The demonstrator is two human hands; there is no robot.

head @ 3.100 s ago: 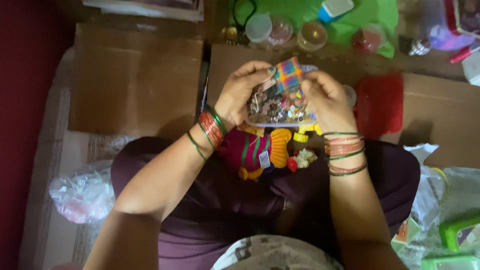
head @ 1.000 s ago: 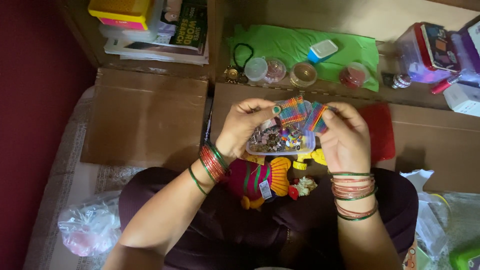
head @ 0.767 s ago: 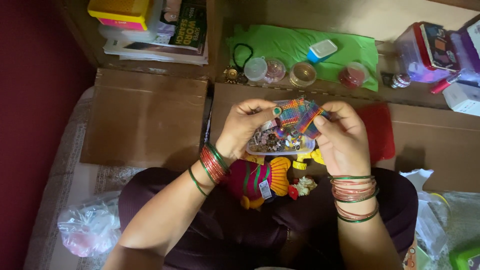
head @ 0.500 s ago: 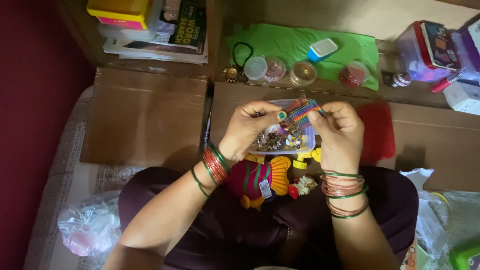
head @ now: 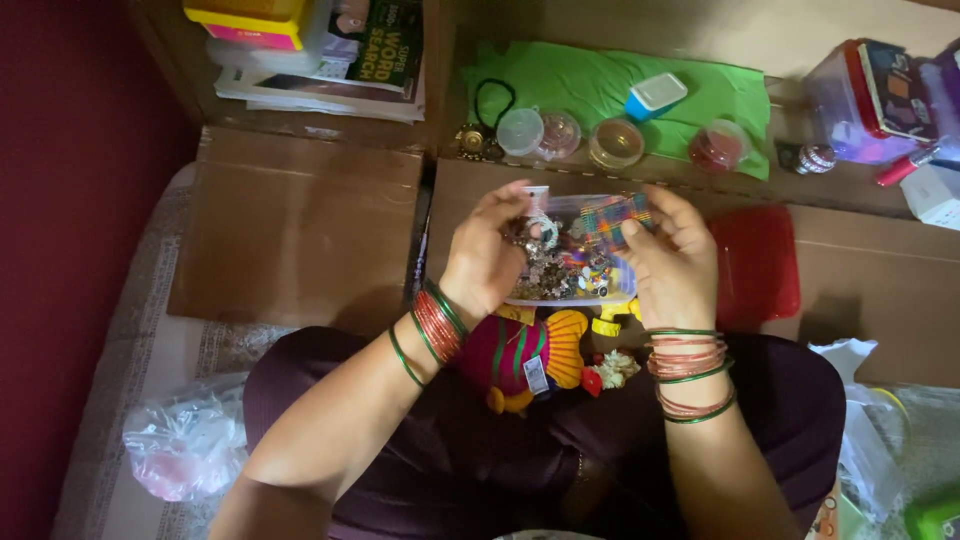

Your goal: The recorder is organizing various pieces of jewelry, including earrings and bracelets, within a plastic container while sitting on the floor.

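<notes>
A clear plastic box (head: 575,290) full of small trinkets and beads is held above my lap. My left hand (head: 488,262) reaches into its left side, fingertips pinched on a silvery ring-shaped trinket (head: 541,229). My right hand (head: 672,268) grips the box's right end. Its thumb presses a multicoloured striped piece (head: 612,211) against the far corner. Both wrists carry red and green bangles. A pink, green and yellow fabric item (head: 522,352) lies on my lap under the box.
A red lid (head: 757,262) lies right of my hands on flat cardboard (head: 295,225). Beyond it, a green cloth (head: 600,82) carries several small round containers and a blue-and-white box (head: 656,94). Books (head: 330,50) are stacked far left; a plastic bag (head: 185,445) lies lower left.
The striped piece, lifted above the box by my right hand, has come down into the box's far right corner. My left hand has shifted from the box's edge into its contents.
</notes>
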